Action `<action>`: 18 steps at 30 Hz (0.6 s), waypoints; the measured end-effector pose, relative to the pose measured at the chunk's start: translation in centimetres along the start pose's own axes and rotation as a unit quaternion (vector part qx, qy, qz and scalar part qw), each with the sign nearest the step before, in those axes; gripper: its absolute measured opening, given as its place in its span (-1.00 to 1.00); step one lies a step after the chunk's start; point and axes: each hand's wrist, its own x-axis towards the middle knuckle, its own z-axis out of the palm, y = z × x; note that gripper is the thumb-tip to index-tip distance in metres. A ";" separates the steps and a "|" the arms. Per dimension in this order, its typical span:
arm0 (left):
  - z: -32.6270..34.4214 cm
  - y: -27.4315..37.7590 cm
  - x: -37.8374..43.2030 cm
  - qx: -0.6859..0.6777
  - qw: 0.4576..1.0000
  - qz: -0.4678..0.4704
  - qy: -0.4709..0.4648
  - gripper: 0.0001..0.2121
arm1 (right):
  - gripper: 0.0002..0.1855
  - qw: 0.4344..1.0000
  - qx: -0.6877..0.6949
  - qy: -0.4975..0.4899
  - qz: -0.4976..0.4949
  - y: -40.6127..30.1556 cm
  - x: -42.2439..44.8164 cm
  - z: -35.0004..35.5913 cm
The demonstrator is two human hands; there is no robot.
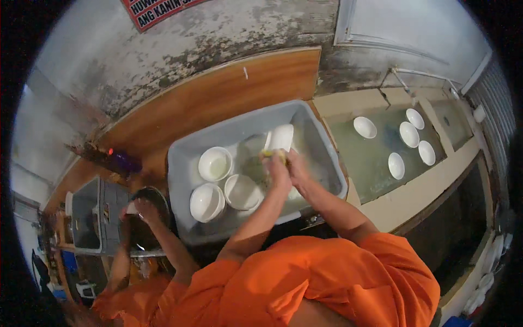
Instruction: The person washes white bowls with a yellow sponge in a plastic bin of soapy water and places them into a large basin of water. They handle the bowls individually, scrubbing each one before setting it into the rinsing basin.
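Over the grey plastic tub [182, 153], a white bowl [282, 137] is tilted on its side just beyond my two hands. My left hand [278, 169], blurred, is closed around a yellow sponge [268, 153] near the bowl's lower edge. Close against it, my right hand [299, 168] appears to grip the bowl from the right; its fingertips are partly hidden. Cloudy water fills the bottom of the tub. On the left inside it stand a white bowl [215, 164] with liquid, a stacked pair of bowls [206, 202] and another bowl group [242, 192].
Several white bowls [365, 127] lie in a water-filled basin [355, 163] at right, below a pipe faucet [402, 79]. Left of me, a co-worker's hands [145, 210] hold a white item over a dark round vessel [161, 200]. A wooden board [261, 77] backs the tub.
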 end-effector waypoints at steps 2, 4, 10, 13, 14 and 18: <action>-0.4 -1.9 0.2 0.245 0.912 0.318 0.089 -0.56 | -0.68 0.998 -0.037 -0.060 0.004 -0.2 -0.6 0.4; -2.7 0.1 2.8 0.177 0.958 0.222 0.042 -0.57 | -0.67 0.997 -0.032 -0.076 -0.009 0.3 -0.3 -1.0; -1.9 8.8 4.0 0.071 0.972 0.112 -0.192 -0.51 | -0.56 0.998 0.052 -0.029 0.032 -1.7 -0.3 -0.1; 0.0 8.9 2.8 0.184 0.974 0.129 -0.037 -0.50 | -0.47 0.997 0.049 -0.025 0.051 -2.8 1.8 -0.4; -0.4 9.4 3.3 0.264 0.944 0.198 -0.015 -0.50 | -0.43 0.997 0.022 -0.042 0.064 -2.8 2.1 0.3; 2.1 7.5 -1.7 0.707 0.673 0.210 0.051 -0.50 | -0.39 0.975 0.021 -0.032 0.220 -5.6 -0.2 1.0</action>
